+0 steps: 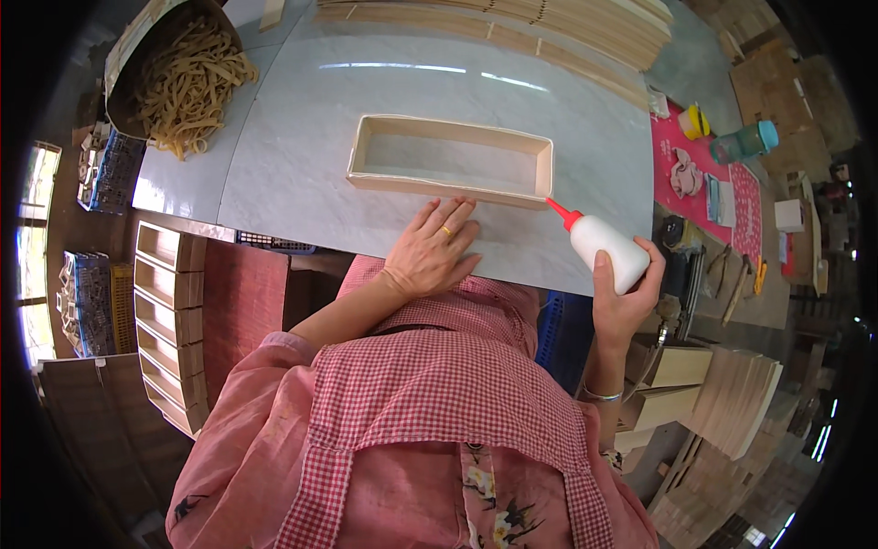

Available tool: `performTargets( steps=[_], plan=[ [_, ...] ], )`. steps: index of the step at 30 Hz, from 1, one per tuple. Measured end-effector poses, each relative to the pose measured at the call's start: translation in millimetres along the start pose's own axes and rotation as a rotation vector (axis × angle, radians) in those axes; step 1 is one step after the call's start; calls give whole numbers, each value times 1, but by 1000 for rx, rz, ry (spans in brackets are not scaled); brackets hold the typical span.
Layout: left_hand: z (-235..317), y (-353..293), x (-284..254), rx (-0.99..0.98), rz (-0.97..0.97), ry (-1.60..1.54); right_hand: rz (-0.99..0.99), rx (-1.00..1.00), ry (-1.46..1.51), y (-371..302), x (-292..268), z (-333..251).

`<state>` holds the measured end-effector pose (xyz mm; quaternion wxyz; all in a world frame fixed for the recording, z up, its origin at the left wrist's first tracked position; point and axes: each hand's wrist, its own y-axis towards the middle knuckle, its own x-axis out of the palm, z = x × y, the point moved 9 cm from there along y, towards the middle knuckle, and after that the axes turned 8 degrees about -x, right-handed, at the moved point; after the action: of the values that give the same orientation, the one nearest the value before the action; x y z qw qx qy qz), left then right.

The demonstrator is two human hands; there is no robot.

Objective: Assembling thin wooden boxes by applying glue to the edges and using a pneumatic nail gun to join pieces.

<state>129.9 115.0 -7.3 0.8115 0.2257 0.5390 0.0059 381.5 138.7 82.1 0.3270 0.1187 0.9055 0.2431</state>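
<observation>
A shallow rectangular wooden frame (412, 180) lies on the grey table, its inside showing the tabletop colour. White glue-like lines run along its upper edges. My left hand (436, 245) rests on the table with fingers stretched toward the frame's near side, the fingertips at its lower edge; a ring is on one finger. My right hand (631, 288) is wrapped round a white squeeze bottle (604, 247) with a red pointed nozzle. The bottle is tilted, and its nozzle tip meets the frame's near right corner.
Bundled wooden strips (549, 27) lie along the table's far side. A container of tan rubber bands (197, 82) stands at the far left. Stacked wooden frames (169, 316) rise at left. To the right are a pink cloth (672, 137), a teal bottle (745, 143) and hand tools (736, 288).
</observation>
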Motion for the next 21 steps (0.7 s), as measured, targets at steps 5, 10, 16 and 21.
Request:
performTargets(
  steps=[5, 10, 16, 21],
  plan=[
    [1, 4, -1, -3, -13, -16, 24, 53, 5, 4, -4, 8],
    [3, 4, 0, -2, -14, -18, 128, 185, 147, 11, 10, 32],
    [6, 9, 6, 9, -32, 6, 388, 217, 75, 68, -16, 109],
    [11, 6, 4, 40, -28, 44, 324, 46, -135, 161, 5, 208]
  ],
)
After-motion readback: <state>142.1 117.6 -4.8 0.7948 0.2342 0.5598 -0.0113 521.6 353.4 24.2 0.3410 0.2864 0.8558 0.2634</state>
